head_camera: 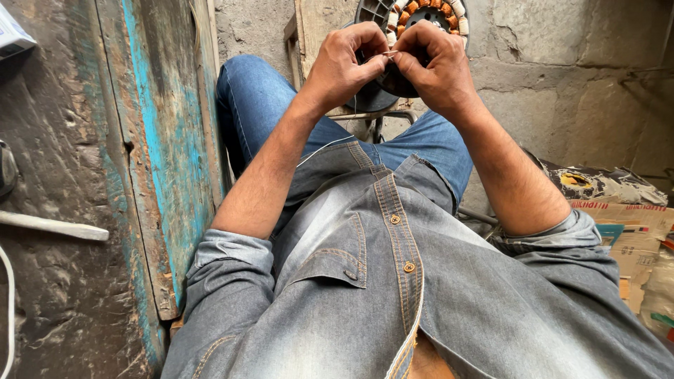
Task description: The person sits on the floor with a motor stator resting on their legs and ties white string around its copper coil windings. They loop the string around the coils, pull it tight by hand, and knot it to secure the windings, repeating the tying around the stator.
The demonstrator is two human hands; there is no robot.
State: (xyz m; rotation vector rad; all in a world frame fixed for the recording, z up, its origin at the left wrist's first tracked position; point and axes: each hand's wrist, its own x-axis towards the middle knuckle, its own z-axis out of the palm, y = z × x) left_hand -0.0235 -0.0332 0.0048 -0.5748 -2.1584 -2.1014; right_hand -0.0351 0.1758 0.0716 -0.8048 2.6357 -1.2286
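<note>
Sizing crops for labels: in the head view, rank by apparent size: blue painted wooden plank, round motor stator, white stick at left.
1. blue painted wooden plank
2. round motor stator, partly hidden by the hands, cut off at the top edge
3. white stick

Stator sits farther away.

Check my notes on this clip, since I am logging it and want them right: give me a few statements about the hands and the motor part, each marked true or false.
1. Both hands pinch a thin wire between their fingertips. True: the left hand and right hand meet at the thin wire.
2. The wound motor stator lies flat on the floor beside the person. False: it is held up in front of the knees, behind the hands.
3. The stator's coils are copper-coloured. True.
4. The person wears gloves. False: both hands are bare.
5. A blue-painted wooden plank stands at the person's left. True.
</note>
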